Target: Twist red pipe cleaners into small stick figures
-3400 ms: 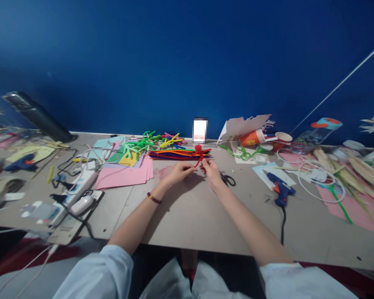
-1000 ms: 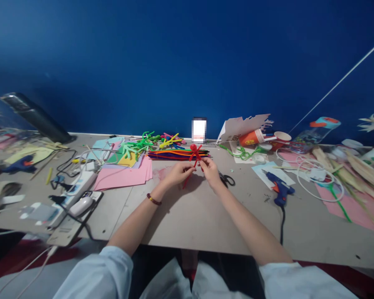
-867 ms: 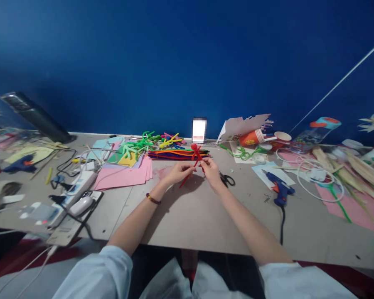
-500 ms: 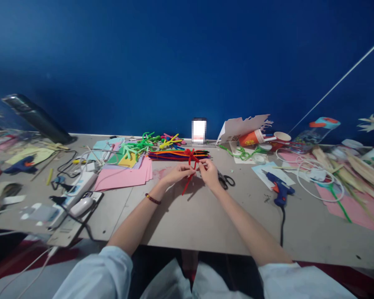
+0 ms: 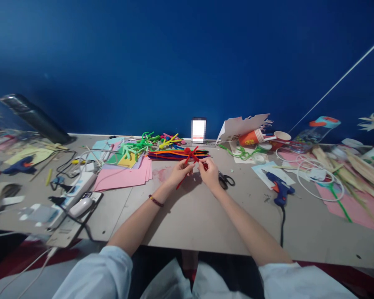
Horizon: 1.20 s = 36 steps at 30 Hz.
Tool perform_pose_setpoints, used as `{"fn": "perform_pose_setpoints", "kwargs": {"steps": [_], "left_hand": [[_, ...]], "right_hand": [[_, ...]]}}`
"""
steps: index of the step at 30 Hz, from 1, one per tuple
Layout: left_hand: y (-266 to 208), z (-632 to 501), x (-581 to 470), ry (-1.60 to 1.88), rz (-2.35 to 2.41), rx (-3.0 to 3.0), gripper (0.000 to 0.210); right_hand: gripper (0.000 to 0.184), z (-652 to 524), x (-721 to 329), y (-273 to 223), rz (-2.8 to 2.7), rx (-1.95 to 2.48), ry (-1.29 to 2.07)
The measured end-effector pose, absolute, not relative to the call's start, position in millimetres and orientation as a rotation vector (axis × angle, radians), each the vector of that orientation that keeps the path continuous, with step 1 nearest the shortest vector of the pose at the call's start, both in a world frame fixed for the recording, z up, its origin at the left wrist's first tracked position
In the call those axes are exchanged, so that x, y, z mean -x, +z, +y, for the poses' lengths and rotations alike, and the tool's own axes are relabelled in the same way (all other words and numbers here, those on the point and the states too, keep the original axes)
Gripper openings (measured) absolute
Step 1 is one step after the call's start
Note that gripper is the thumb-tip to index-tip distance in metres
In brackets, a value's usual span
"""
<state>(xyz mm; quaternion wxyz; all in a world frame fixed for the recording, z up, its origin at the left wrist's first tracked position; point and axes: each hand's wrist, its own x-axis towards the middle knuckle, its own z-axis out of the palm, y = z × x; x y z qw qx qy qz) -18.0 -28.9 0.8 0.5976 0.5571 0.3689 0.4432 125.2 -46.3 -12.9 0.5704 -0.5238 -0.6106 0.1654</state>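
Between my two hands, above the middle of the table, is a red pipe cleaner (image 5: pixel 192 155) bent into a crossed shape, with one end slanting down past my left fingers. My left hand (image 5: pixel 181 171) pinches it between thumb and fingertips. My right hand (image 5: pixel 208 171) is closed on its other side, fingertips close to the left ones. Just behind the hands lies a bundle of coloured pipe cleaners (image 5: pixel 165 155) in orange, purple, red and black. Black-handled scissors (image 5: pixel 227 180) rest beside my right hand, partly hidden by it.
Pink paper sheets (image 5: pixel 121 177) and green bent pipe cleaners (image 5: pixel 134 148) lie to the left. A power strip (image 5: pixel 77 193) and a mouse (image 5: pixel 81 206) are nearer. At right are a blue glue gun (image 5: pixel 279 189) with a cord and orange paper cups (image 5: pixel 252 138). A phone (image 5: pixel 198 131) stands against the wall.
My hands have shifted slightly and turned the red pipe cleaner. Its lower end has swung left, and an upper end now points up and right. My left wrist has moved a little to the right.
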Motion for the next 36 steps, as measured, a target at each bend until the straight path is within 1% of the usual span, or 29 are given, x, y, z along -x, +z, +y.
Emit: {"fn": "perform_pose_setpoints", "kwargs": {"steps": [4,8,11,19,25,30,33,36], "left_hand": [[0,-28,19,0.981,0.85,-1.214,0.04],[1,-26,22,0.938,0.821,-1.215,0.027],[3,-26,23,0.97,0.82,-1.212,0.026],[4,-33,18,1.054,0.891,-1.116,0.029],[8,-32,21,1.103,0.885,-1.251,0.027],[8,-31,22,1.102,0.889,-1.297,0.025],[4,-30,21,1.185,0.85,-1.228,0.029],[2,-27,22,1.21,0.801,-1.144,0.032]], "right_hand": [[0.014,-48,-124,-13,-1.448,1.231,0.317],[0.014,-47,-123,-16,-1.459,1.282,0.265],[0.014,-46,-123,-18,-1.43,1.311,0.303],[0.02,-40,-124,-20,-1.246,1.229,0.697],[0.025,-39,-119,-19,-1.195,1.159,0.931],[0.033,-43,-117,-13,-1.156,1.123,1.203],[0.033,-46,-117,-9,-1.215,1.162,1.282],[0.034,-47,-117,-8,-1.253,1.211,1.29]]}}
